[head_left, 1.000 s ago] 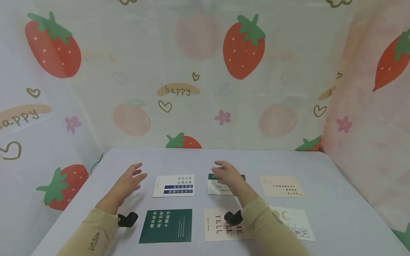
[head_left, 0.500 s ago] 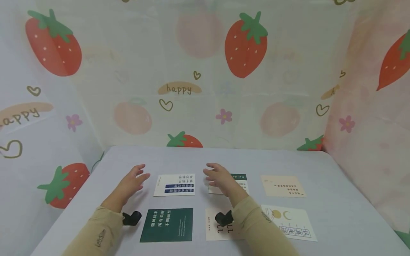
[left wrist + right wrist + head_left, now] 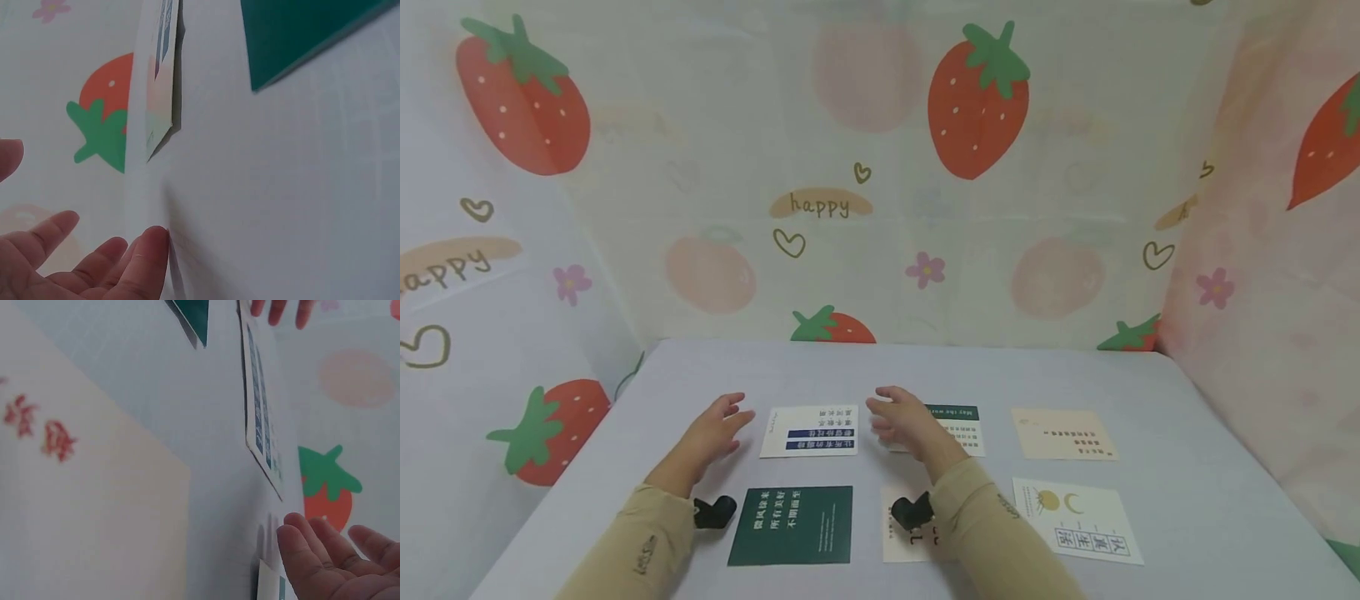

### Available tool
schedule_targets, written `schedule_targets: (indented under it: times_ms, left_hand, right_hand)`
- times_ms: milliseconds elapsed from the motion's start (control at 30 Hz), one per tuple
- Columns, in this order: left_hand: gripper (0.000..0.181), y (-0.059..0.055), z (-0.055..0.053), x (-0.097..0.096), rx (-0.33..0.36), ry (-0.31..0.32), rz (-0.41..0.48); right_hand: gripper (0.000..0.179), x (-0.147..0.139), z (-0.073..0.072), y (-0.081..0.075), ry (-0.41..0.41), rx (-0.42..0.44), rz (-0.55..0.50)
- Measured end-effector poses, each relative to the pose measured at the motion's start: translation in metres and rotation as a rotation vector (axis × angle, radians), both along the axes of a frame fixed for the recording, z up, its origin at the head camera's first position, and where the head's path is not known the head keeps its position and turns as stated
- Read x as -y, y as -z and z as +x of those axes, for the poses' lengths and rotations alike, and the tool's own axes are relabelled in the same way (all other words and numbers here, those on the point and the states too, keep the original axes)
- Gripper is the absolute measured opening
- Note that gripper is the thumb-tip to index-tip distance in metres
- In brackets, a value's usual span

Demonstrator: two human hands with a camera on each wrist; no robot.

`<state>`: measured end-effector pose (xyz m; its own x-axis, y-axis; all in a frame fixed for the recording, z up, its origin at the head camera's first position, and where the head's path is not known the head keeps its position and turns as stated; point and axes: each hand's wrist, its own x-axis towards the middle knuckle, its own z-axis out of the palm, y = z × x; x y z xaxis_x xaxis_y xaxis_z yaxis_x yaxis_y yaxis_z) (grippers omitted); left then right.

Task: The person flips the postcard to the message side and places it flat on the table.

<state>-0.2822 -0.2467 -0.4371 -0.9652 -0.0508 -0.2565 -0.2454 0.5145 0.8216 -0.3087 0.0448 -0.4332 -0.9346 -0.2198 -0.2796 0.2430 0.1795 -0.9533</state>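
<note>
A white postcard with blue bands [image 3: 811, 433] lies on the table between my two hands. My left hand [image 3: 709, 437] hovers just left of it, fingers spread and relaxed, holding nothing. On the other side, my right hand [image 3: 913, 423] is held over the left part of a green-topped postcard [image 3: 958, 429] and hides some of it. Its fingers are loosely extended too, as the right wrist view shows, and nothing is in them. Below the banded postcard lies a dark green postcard [image 3: 790, 533]. A cream postcard with red lettering [image 3: 898, 546] is partly covered by my right forearm.
Further right lie a pale cream postcard [image 3: 1063, 433] and a white postcard with a sun and moon [image 3: 1078, 521]. All rest on a white-covered table [image 3: 1180, 467]. Strawberry-printed cloth [image 3: 730, 167] encloses the back and sides. A black wrist camera [image 3: 715, 512] sits at each cuff.
My right hand has moved left, from over the green-topped postcard towards the banded one, uncovering the sun-and-moon postcard. My left hand has shifted slightly right. The postcards stay in place.
</note>
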Motion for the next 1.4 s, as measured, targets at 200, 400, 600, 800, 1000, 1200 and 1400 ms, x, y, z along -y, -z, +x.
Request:
schedule_targets:
  times_ms: [200,400,600,800,1000,1200,1400]
  left_hand:
    - [0.065,0.001,-0.003,-0.001,0.002,-0.009,0.011]
    - [0.064,0.001,-0.002,-0.003,0.005,-0.017,0.054]
    - [0.063,0.005,-0.003,-0.005,0.006,-0.018,0.111]
    - [0.06,0.005,-0.003,-0.009,0.017,-0.045,0.137]
    - [0.055,0.007,-0.003,-0.011,0.031,-0.074,0.146]
    - [0.05,0.009,-0.003,-0.011,0.047,-0.082,0.17]
    - [0.047,0.009,-0.002,-0.013,0.04,-0.082,0.161]
  right_hand:
    - [0.056,0.005,-0.001,0.006,0.003,0.033,0.029]
    - [0.058,0.009,0.001,0.008,-0.004,0.034,0.012]
    - [0.057,0.013,0.004,0.011,0.001,0.039,-0.033]
    - [0.053,0.013,0.006,0.012,0.01,0.045,-0.062]
    - [0.053,0.014,0.007,0.012,-0.006,0.044,-0.089]
    - [0.052,0.014,0.01,0.012,-0.01,0.041,-0.097]
    - [0.047,0.015,0.011,0.012,-0.005,0.047,-0.095]
